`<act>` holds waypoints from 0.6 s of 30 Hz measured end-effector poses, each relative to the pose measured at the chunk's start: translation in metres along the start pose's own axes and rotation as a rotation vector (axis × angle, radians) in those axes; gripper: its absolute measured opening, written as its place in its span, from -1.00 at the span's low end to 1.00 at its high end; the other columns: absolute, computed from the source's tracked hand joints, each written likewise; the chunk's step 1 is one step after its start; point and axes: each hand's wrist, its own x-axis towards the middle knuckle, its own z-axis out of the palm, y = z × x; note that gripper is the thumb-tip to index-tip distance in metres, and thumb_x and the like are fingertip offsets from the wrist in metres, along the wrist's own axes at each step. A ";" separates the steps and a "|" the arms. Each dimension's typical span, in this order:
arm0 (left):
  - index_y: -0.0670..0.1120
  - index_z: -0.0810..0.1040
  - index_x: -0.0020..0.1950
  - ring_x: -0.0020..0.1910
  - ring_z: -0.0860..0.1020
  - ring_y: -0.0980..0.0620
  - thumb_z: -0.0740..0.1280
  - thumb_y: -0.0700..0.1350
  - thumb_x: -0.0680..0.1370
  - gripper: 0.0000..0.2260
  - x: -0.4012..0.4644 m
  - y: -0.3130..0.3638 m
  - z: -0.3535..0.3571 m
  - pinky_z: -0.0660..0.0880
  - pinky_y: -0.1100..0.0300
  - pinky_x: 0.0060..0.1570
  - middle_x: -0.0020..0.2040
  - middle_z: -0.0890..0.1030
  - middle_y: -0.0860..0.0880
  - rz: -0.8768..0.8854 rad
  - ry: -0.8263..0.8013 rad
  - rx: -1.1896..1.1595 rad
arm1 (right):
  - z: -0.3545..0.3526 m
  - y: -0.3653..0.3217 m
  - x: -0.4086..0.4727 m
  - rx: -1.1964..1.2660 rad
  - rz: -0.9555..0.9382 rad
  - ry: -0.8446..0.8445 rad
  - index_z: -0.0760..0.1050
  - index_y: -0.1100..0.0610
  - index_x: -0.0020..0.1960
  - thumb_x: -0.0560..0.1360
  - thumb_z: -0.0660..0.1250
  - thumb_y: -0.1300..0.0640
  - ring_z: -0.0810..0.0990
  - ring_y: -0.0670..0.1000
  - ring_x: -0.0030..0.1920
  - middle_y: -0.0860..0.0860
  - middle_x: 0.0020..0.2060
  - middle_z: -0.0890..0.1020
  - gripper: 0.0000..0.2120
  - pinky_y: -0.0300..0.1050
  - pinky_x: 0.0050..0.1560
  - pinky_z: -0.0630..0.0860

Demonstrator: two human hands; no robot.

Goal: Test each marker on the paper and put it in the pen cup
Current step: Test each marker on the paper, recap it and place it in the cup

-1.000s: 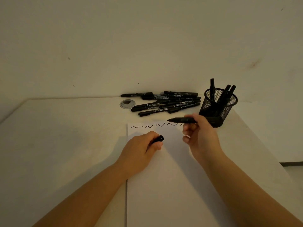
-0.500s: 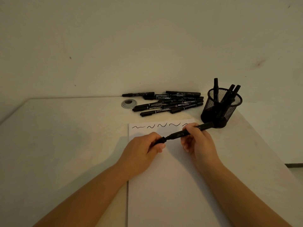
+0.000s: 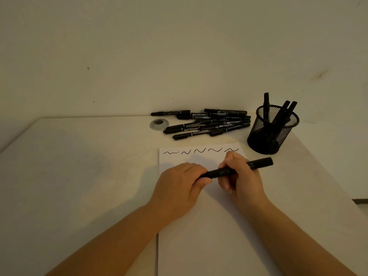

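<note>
A black marker (image 3: 258, 162) lies nearly level above the white paper (image 3: 209, 226), held by my right hand (image 3: 241, 178) around its middle. My left hand (image 3: 179, 186) is closed around the marker's cap at its left end, and the cap meets the marker body. The paper's top edge carries several short black squiggles (image 3: 200, 150). A black mesh pen cup (image 3: 268, 134) stands at the right back with three markers upright in it. A pile of black markers (image 3: 207, 123) lies at the back of the table.
A round grey cable grommet (image 3: 159, 124) sits in the white table (image 3: 79, 166) left of the pile. A plain wall rises just behind the table. The table's right edge runs diagonally past the cup.
A second ago the marker was uncapped near the cup and apart from my left hand. My right hand brought it down and left, and its tip now sits in the cap in my left hand.
</note>
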 end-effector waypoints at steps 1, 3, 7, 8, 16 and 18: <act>-0.13 0.56 -0.06 -0.33 0.44 0.05 0.08 0.06 0.54 -0.65 0.000 0.003 0.000 0.29 0.23 -0.33 -0.26 0.58 -0.03 0.007 0.007 0.013 | 0.001 0.001 0.000 0.028 -0.009 0.017 0.39 0.07 -0.50 0.38 0.17 0.10 0.24 -0.04 -0.64 0.00 -0.67 0.33 -0.72 -0.24 -0.57 0.19; -0.13 0.56 -0.07 -0.34 0.48 0.00 0.09 0.06 0.55 -0.65 0.001 0.006 -0.002 0.31 0.21 -0.35 -0.29 0.57 -0.02 0.009 -0.002 0.015 | 0.001 0.002 -0.001 0.073 -0.029 0.038 0.36 0.11 -0.49 0.38 0.16 0.14 0.21 -0.05 -0.65 0.00 -0.68 0.31 -0.73 -0.23 -0.56 0.14; -0.11 0.53 -0.07 -0.36 0.40 0.02 0.08 0.05 0.54 -0.68 0.000 0.009 -0.002 0.29 0.16 -0.36 -0.34 0.42 0.10 -0.018 -0.063 -0.066 | 0.003 0.002 -0.004 0.089 -0.082 0.029 0.31 0.11 -0.50 0.35 0.15 0.18 0.20 -0.04 -0.64 -0.02 -0.67 0.31 -0.75 -0.19 -0.53 0.10; -0.11 0.53 -0.08 -0.37 0.38 0.03 0.08 0.05 0.53 -0.68 -0.001 0.010 -0.003 0.29 0.15 -0.36 -0.34 0.41 0.11 -0.020 -0.070 -0.089 | 0.003 0.001 -0.004 0.096 -0.094 0.018 0.31 0.11 -0.51 0.35 0.14 0.19 0.20 -0.04 -0.63 -0.04 -0.67 0.31 -0.75 -0.19 -0.53 0.11; 0.02 0.48 -0.22 -0.48 0.35 0.15 0.11 0.03 0.52 -0.78 -0.003 0.012 -0.004 0.19 0.30 -0.43 -0.51 0.34 0.13 -0.092 -0.144 -0.292 | 0.004 -0.001 -0.005 0.104 -0.153 -0.061 0.33 0.09 -0.52 0.29 0.20 0.13 0.21 -0.08 -0.60 -0.08 -0.65 0.32 -0.78 -0.31 -0.53 0.16; 0.10 0.44 -0.26 -0.50 0.33 0.14 0.11 0.04 0.52 -0.81 -0.003 0.011 -0.004 0.21 0.27 -0.44 -0.52 0.34 0.10 -0.116 -0.180 -0.360 | 0.004 0.000 -0.005 0.107 -0.148 -0.064 0.33 0.09 -0.53 0.33 0.14 0.22 0.20 -0.08 -0.60 -0.09 -0.65 0.31 -0.74 -0.33 -0.54 0.16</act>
